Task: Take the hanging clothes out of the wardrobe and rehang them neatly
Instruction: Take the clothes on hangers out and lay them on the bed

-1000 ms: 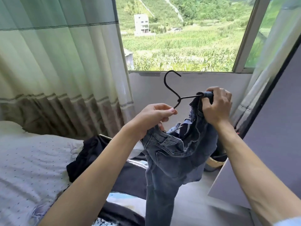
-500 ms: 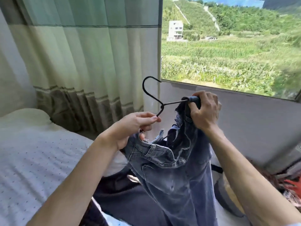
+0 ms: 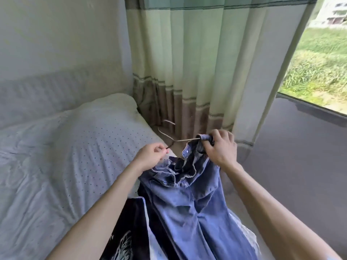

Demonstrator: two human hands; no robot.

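The left hand (image 3: 152, 156) pinches the hanger (image 3: 185, 140) near its neck, fingers closed on the wire. The right hand (image 3: 219, 149) grips the hanger's far end, fingers clamped round it. The jeans (image 3: 189, 207) hang just below both hands, waistband bunched between them. A dark garment (image 3: 129, 228) lies on the bed (image 3: 56, 147) beneath the left forearm. A curtain (image 3: 187, 72) hangs beyond the fingers.

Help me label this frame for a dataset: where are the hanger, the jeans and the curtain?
hanger (image 3: 185, 140), head view, on the straight wire arm right of the hook.
jeans (image 3: 187, 207), head view, on the blue denim below the waistband.
curtain (image 3: 187, 62), head view, on the pale green upper panel.
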